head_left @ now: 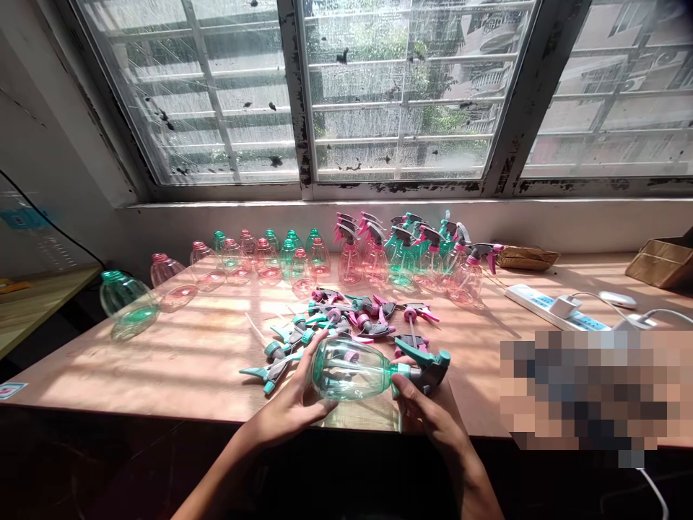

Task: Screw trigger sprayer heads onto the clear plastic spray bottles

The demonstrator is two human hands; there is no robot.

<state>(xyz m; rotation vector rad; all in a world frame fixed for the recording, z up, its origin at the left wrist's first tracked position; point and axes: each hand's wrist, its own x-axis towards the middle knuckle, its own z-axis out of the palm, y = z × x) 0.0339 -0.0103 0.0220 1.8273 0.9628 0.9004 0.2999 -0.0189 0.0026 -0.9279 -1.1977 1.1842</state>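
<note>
A clear green spray bottle (351, 370) lies on its side in the air over the table's front edge, its neck pointing right. My left hand (297, 393) is wrapped round the bottle's base end. At the neck, my right hand (425, 408) grips the collar of a teal and grey trigger sprayer (427, 365), which sits on the bottle's mouth. Just beyond the bottle lies a loose pile of trigger sprayers (373, 318), pink-and-grey and teal-and-grey, some with their tubes showing.
Open pink and green bottles (268, 261) stand at the back left, with one green bottle (128, 300) farthest left. Bottles with sprayers fitted (403, 260) stand back centre. To the right are a white power strip (552, 307), brown paper trays (657, 261) and a blurred patch.
</note>
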